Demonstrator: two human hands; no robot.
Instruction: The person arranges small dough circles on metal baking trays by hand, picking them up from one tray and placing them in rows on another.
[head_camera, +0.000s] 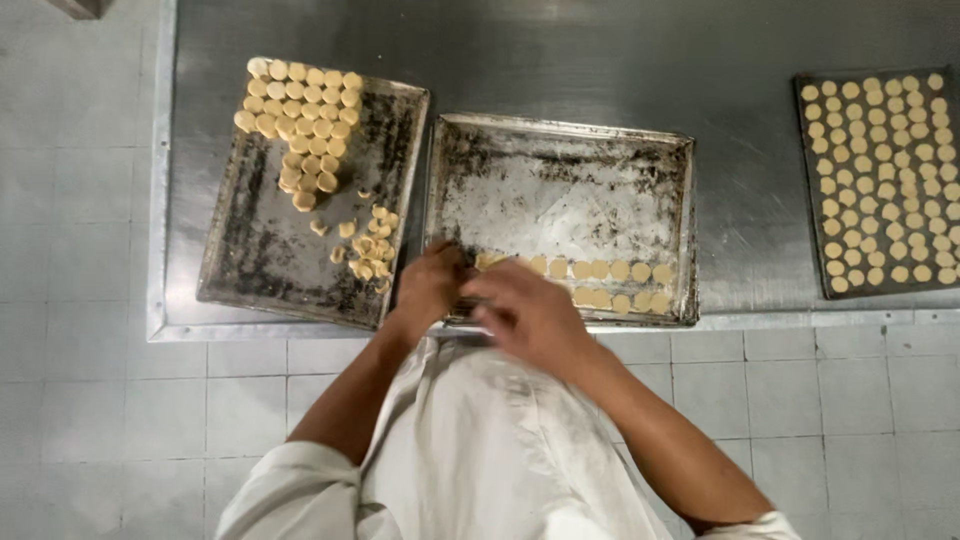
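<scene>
A worn metal baking tray (560, 180) lies in the middle of a steel table. Pale round dough discs (610, 272) form two short rows along its near edge. My left hand (430, 285) rests at the tray's near left corner, fingers curled; what it holds is hidden. My right hand (525, 312) hovers over the near edge beside it, blurred, fingers bent over the start of the rows. To the left, a second dark tray (270, 250) carries stacked dough discs (300, 110) at its far end and a loose heap of pieces (368, 250) near my left hand.
A third dark tray (815, 180) at the right is filled with several rows of dough discs (885, 180). The steel table (600, 50) ends in a raised rim (160, 200) at left and front. Pale floor tiles (80, 300) lie below. My white apron (480, 450) fills the bottom centre.
</scene>
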